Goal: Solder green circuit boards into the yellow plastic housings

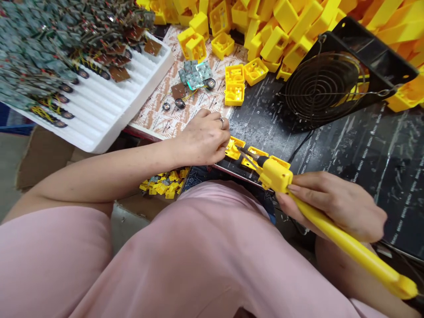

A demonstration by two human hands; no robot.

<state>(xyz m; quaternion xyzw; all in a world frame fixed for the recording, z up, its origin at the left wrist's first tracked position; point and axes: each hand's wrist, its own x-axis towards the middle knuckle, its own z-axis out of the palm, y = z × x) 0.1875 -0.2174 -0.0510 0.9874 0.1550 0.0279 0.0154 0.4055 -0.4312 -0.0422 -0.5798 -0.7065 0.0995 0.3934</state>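
Note:
My right hand (331,203) is wrapped round a yellow soldering iron (277,176) with a long yellow handle. Its metal tip reaches into a small yellow plastic case (236,148) at the table's near edge. On the left side of that case, my left hand (207,137) is closed with curled fingers against it; the fingertips are partly hidden. Two more open yellow cases stand in line to the right, one of them a middle case (254,158), and the soldering iron partly covers them.
A white foam tray (132,95) packed with circuit boards and small round speakers stands at left. Loose circuit boards (195,75) lie behind my left hand. Yellow cases (235,92) heap up at the back. A black fan (318,90) stands at right. Below the edge, a box holds filled cases (165,183).

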